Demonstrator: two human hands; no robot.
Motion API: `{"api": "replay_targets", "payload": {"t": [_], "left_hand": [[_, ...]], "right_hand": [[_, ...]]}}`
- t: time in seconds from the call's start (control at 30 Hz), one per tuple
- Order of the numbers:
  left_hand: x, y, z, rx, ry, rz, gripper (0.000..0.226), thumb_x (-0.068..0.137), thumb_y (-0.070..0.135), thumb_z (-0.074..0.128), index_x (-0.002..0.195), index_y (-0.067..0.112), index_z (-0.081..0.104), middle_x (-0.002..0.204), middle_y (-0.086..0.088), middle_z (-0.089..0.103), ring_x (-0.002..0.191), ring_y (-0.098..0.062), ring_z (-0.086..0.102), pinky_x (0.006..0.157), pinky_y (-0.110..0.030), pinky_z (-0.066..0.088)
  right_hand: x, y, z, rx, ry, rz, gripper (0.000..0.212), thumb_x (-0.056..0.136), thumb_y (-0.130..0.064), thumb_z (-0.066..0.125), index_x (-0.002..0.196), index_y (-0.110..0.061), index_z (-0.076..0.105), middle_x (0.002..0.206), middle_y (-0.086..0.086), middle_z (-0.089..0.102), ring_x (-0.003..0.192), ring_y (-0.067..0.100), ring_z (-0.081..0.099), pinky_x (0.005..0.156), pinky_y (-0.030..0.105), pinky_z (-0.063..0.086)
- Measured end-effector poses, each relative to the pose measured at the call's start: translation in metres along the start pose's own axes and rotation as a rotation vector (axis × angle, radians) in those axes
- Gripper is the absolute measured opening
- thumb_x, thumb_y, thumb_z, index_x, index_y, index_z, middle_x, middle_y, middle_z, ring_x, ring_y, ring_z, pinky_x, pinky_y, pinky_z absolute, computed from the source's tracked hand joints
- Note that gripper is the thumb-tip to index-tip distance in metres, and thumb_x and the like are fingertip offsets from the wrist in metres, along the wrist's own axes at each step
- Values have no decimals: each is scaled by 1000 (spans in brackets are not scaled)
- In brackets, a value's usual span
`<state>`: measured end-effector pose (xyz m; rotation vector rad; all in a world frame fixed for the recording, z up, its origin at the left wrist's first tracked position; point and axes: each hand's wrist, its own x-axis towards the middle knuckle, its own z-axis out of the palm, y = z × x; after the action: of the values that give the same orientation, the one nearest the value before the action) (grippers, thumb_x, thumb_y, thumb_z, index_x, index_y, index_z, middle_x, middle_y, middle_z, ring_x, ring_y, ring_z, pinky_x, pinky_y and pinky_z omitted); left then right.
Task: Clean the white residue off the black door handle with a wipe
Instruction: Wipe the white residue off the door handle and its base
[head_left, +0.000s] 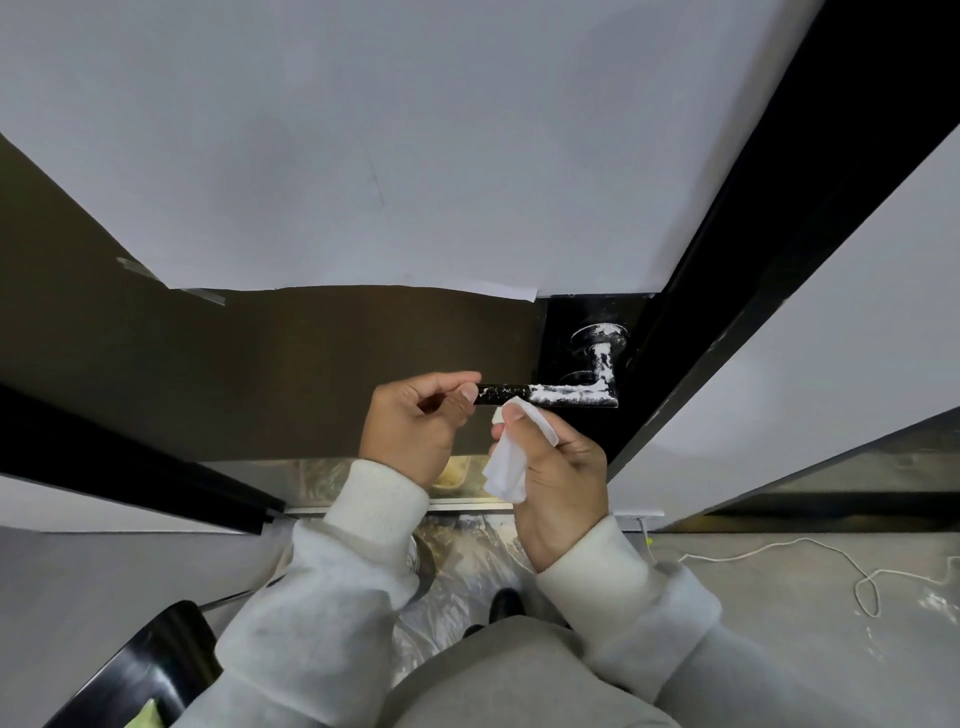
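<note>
A black lever door handle (556, 393) juts out from the door, its bar running left from a round rose (600, 335). Thick white residue covers the right half of the bar, the neck and the rose; the left part is mostly black with faint specks. My left hand (415, 421) pinches the free left end of the bar between thumb and fingers. My right hand (558, 467) grips a crumpled white wipe (506, 465), pressing its top against the underside of the bar near the middle.
White paper (363, 156) and brown paper (260, 364) cover the door around the handle. A black door frame (753, 260) runs diagonally on the right. Clear plastic sheeting (467, 571) lies on the floor below, a white cord (831, 566) at right, a black chair (150, 670) at lower left.
</note>
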<state>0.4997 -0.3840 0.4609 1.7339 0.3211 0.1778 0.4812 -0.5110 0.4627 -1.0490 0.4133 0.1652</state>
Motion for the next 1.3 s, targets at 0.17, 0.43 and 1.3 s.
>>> {"api": "replay_targets", "payload": {"t": [0.17, 0.43, 1.3], "left_hand": [[1, -2, 0, -1, -1, 15, 23, 89, 11, 70, 87, 33, 78, 81, -1, 77, 76, -18, 72, 81, -39, 59], [-1, 3, 1, -54, -10, -19, 16, 89, 9, 70, 89, 24, 77, 80, -8, 76, 72, -16, 72, 76, -34, 60], [4, -5, 1, -19, -3, -53, 23, 87, 8, 72, 84, 30, 79, 83, 0, 78, 81, -19, 73, 90, -49, 57]], "right_hand": [[-16, -20, -25, -756, -188, -467, 14, 90, -21, 72, 78, -15, 74, 64, -1, 64, 61, 5, 55, 57, 21, 44], [17, -48, -29, -1334, -13, -1082, 21, 96, -15, 61, 102, 1, 74, 90, 14, 57, 73, 24, 56, 69, 20, 39], [35, -37, -12, -1684, -163, -926, 16, 65, 8, 76, 70, -2, 66, 78, 11, 55, 75, 30, 57, 49, 37, 52]]}}
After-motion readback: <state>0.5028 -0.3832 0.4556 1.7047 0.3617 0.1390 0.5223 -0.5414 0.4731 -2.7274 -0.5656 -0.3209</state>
